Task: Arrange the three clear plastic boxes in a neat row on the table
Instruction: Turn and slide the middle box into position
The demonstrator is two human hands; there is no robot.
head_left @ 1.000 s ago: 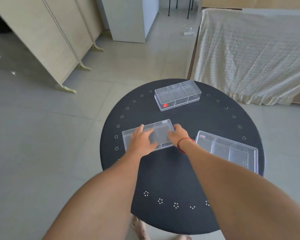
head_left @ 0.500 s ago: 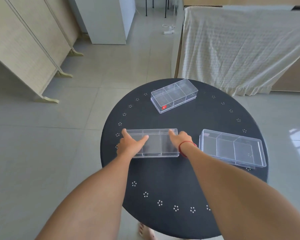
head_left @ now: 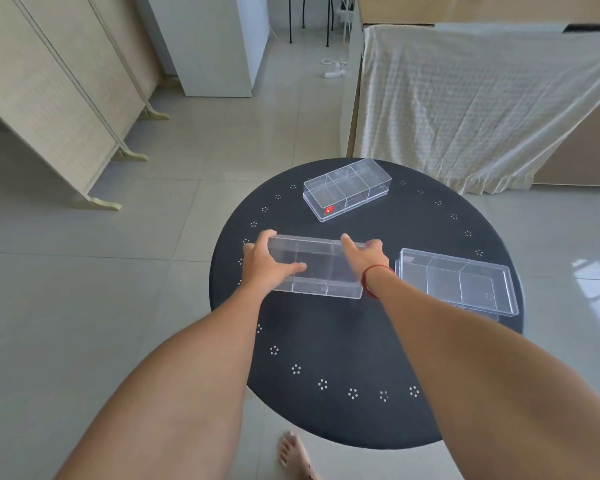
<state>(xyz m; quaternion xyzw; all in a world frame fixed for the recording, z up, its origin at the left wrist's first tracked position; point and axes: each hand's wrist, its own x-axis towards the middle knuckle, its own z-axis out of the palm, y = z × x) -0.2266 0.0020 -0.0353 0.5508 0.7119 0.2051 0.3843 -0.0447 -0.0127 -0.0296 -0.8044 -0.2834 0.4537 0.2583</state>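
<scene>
1. The round black table (head_left: 326, 341), ringed with small white dot clusters, carried all three clear plastic boxes and stood on a pale tiled floor (head_left: 84, 289)
2. A cream cloth (head_left: 465, 109) hung over furniture beyond the table's far right edge, and a folding screen (head_left: 49, 98) stood at the left of the room
3. The right-hand box (head_left: 458, 282) lay near the table's right rim, angled slightly, its dividers marking three compartments; nothing could be seen in any of them. It looked to rest on a second clear layer, perhaps its lid, though that could not be told for certain
4. The held box (head_left: 316, 268) sat at the left-centre of the table, long side running left to right, just beside the right-hand box but apart from it. Its compartments also looked bare
5. The far box (head_left: 347, 188) lay toward the table's back edge, turned diagonally and well apart from the other two, three-celled, with a small red sticker (head_left: 329, 210) at its near corner
6. The left hand (head_left: 267, 268) gripped the held box's left end, thumb across the top
7. The right hand (head_left: 364, 258), a red cord (head_left: 374, 275) at its wrist, clasped the right end, fingers curled over the far edge
</scene>
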